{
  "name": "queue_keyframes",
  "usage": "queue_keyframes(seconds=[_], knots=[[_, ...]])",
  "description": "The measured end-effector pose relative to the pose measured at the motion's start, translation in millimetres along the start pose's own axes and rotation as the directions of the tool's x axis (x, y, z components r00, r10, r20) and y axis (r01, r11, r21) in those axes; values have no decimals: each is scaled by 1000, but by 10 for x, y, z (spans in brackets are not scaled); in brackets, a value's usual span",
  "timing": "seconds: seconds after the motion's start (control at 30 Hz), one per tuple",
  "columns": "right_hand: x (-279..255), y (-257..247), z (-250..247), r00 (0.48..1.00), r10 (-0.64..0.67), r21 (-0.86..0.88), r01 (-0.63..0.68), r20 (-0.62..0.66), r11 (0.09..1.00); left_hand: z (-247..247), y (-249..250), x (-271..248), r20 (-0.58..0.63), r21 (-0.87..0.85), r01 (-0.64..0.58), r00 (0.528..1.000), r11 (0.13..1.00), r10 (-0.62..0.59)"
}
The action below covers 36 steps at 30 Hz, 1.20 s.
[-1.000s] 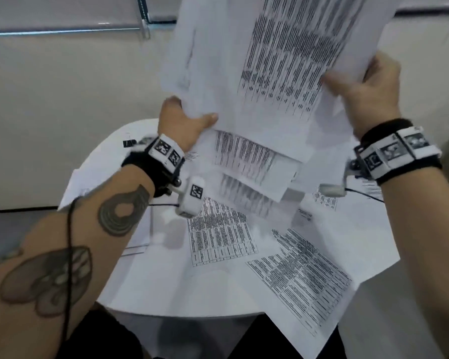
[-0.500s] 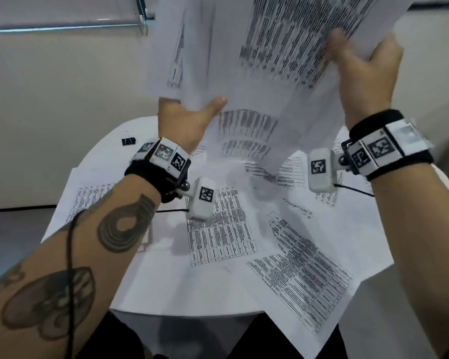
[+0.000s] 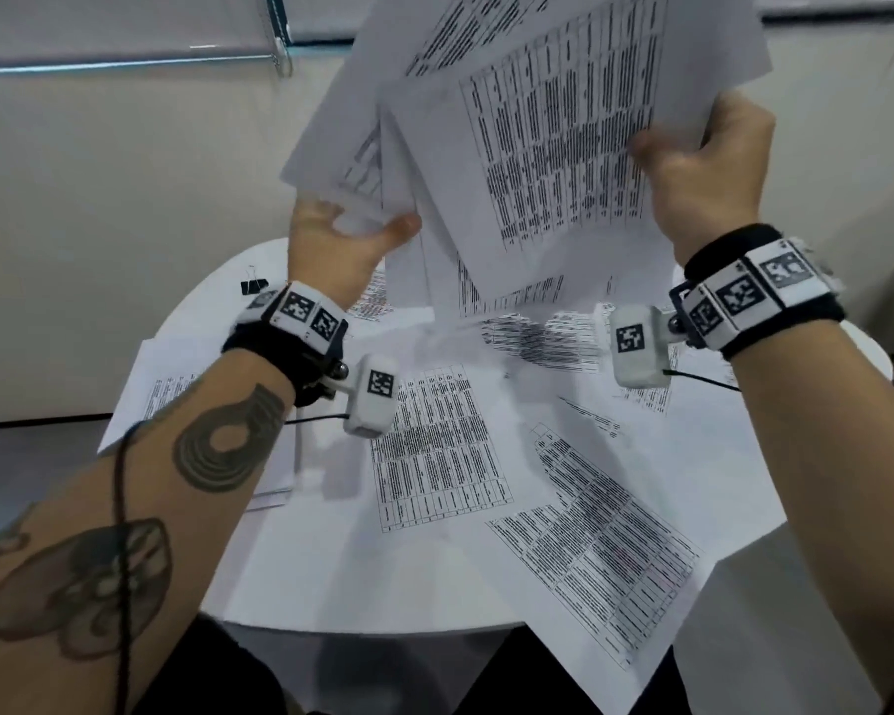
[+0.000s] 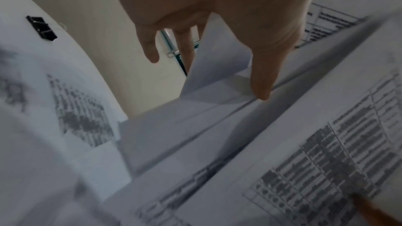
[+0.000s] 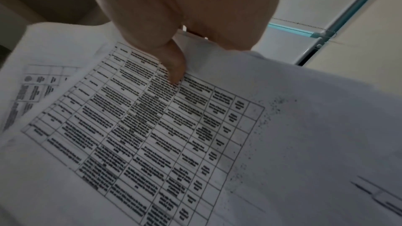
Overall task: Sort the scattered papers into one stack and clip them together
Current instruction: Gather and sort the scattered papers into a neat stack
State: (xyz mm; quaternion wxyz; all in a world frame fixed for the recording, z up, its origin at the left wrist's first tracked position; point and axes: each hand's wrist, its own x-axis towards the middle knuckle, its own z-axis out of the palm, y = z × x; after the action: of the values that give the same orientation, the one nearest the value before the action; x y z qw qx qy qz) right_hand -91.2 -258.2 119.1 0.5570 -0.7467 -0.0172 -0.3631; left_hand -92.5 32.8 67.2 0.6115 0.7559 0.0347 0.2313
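Note:
A loose bundle of printed papers (image 3: 538,136) is raised above the round white table (image 3: 311,570). My left hand (image 3: 362,224) pinches its lower left corner, thumb (image 4: 261,88) on the front and fingers behind. My right hand (image 3: 692,157) grips the right edge, its thumb (image 5: 174,73) pressed on the top sheet's table print. The sheets are uneven and fanned at the left. Several more papers (image 3: 434,446) lie scattered on the table, one (image 3: 605,570) hanging over the near edge. A black binder clip (image 3: 254,287) (image 4: 41,27) lies at the table's far left.
A beige wall (image 3: 99,224) stands close behind the table, with a window blind (image 3: 99,23) and its chain above. Sheets at the left (image 3: 176,394) overhang the table's rim. Grey floor shows on both sides.
Both hands kept the bundle lifted. The sheets that trailed low below it have drawn up into it. The right hand rose a little and the bundle tilted.

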Motion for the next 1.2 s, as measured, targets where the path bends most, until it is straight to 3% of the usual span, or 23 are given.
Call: queue_keyframes(seconds=[0.07, 0.2, 0.3, 0.33, 0.47, 0.53, 0.63, 0.7, 0.8, 0.87, 0.9, 0.97, 1.1, 1.2], knots=[[41, -34, -18, 1000, 10, 56, -11, 20, 998, -82, 97, 64, 48, 32, -53, 998, 998, 51], [53, 14, 47, 984, 77, 52, -87, 161, 995, -143, 228, 182, 164, 345, -136, 983, 929, 84], [-49, 189, 123, 934, 228, -152, -192, 275, 970, -97, 145, 164, 282, 500, -275, 948, 821, 146], [-102, 264, 146, 922, 265, -191, -217, 281, 957, -78, 100, 159, 281, 519, -266, 951, 812, 131], [-218, 409, 214, 957, 271, -253, -237, 108, 938, -52, 69, 102, 264, 501, -136, 964, 855, -1], [-222, 334, 200, 974, 220, -225, -203, 51, 953, -56, 152, 43, 345, 531, -152, 937, 834, -48], [-194, 219, 153, 999, 45, -115, -44, -1, 992, -67, 161, 89, 448, 597, -214, 888, 774, -100], [-244, 149, 147, 999, 4, -112, 2, 51, 994, -68, 181, 58, 424, 647, -201, 896, 736, -129], [-317, 309, 159, 953, 186, -144, -154, 240, 977, -49, 72, 73, 350, 575, -187, 936, 796, -33], [-368, 435, 157, 920, 284, -212, -231, 271, 950, -44, 19, 2, 332, 532, -156, 943, 832, -36], [-384, 467, 161, 928, 287, -237, -231, 239, 944, -39, -26, -10, 323, 525, -139, 945, 839, -46], [-388, 454, 157, 960, 220, -200, -184, 176, 963, -15, -63, -21, 288, 527, -141, 957, 838, -20], [-333, 220, 129, 996, 24, -111, -15, 83, 994, 30, 133, -28, 78, 441, -106, 994, 891, 80], [-298, 62, 106, 980, -38, -113, 60, 194, 992, -12, 265, -37, 37, 288, -175, 984, 942, 172]])
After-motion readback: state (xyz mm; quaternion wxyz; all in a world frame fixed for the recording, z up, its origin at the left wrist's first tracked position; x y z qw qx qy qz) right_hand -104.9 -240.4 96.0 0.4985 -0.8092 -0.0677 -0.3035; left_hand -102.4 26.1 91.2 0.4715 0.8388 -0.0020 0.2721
